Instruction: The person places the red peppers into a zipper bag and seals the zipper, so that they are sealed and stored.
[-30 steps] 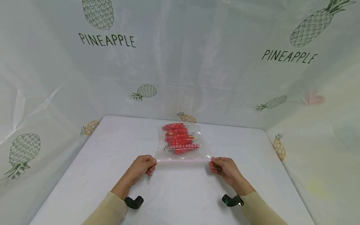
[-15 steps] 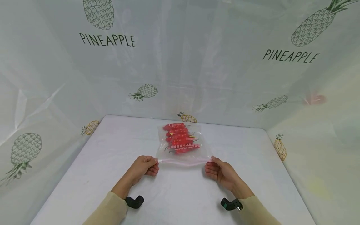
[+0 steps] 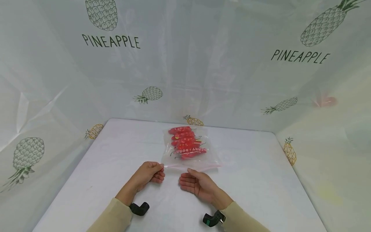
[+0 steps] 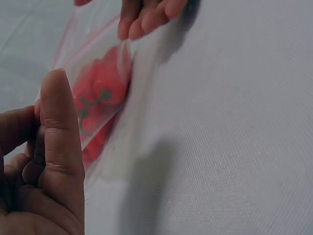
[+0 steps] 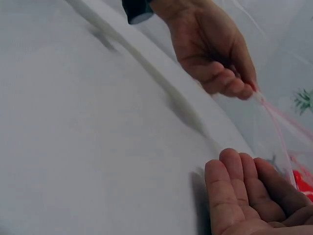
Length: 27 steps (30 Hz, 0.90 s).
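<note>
A clear zip bag (image 3: 213, 158) with white print lies flat on the table, its pink-edged mouth facing me. Inside it are several red peppers (image 3: 185, 141) with green stems, stacked in a pile. My left hand (image 3: 150, 173) pinches the left corner of the mouth between thumb and forefinger. Close to the middle of the pink edge is my right hand (image 3: 200, 187), its fingers extended and holding nothing. In the right wrist view, the pink edge (image 5: 279, 129) runs slack from the left hand's fingertips, and the right hand's fingers (image 5: 225, 191) lie straight side by side.
A white-covered table (image 3: 246, 154) spreads beneath the bag. Behind and beside it hangs a whitish sheet (image 3: 188, 64) printed with pineapples. Each wrist wears a black camera on a band, the left camera (image 3: 139, 209) and the right camera (image 3: 213, 219).
My right hand has let go of the bag's right corner and moved left to the middle of the mouth. The pink edge, taut before, now sags. The left hand keeps its pinch.
</note>
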Tool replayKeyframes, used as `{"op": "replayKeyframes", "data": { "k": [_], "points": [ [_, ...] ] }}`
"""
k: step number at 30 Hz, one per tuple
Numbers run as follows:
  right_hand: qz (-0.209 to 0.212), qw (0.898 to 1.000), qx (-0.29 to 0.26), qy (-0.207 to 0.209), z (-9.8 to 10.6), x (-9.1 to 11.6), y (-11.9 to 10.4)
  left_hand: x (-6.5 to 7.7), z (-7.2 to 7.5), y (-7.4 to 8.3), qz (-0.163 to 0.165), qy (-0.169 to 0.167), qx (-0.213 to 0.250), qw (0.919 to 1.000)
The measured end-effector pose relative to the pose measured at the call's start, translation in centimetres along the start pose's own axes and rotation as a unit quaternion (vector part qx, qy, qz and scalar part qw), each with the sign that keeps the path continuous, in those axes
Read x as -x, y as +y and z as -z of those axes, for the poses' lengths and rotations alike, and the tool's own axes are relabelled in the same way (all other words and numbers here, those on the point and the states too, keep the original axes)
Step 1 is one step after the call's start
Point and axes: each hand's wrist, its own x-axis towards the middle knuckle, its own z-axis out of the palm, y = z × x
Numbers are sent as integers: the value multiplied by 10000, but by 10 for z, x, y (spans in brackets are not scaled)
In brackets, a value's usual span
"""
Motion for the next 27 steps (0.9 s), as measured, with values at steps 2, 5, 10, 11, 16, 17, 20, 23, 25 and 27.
{"op": "replayKeyframes", "data": {
  "k": [2,5,10,11,16,17,20,23,25,27],
  "points": [
    [-31,9999,43,-88,-14,-6,5,1,0,0,-14,12,4,10000],
    [-78,9998,9,-199,-32,-16,12,2,0,1,-36,32,0,10000],
    [-75,9998,-29,-169,-52,-26,19,2,-1,-1,-53,1,-18,10000],
    [-79,9999,-36,-139,-55,-27,20,3,-1,-1,-45,-6,-27,10000],
    [2,10000,-73,43,-66,-32,22,3,-1,-3,-69,-38,-38,10000],
    [42,9999,-74,92,-68,-33,22,3,-1,-3,-72,-40,-37,10000],
    [174,9994,-98,277,-73,-35,22,3,-1,-3,-70,-44,-30,10000],
    [299,9982,-125,502,-77,-37,23,3,-1,-4,-102,-39,-28,9999],
    [373,9970,-170,662,-80,-38,24,3,-1,-4,-131,-32,-32,9999],
    [446,9954,-234,819,-83,-39,24,2,-1,-4,-163,-18,-27,9999]
  ]
}}
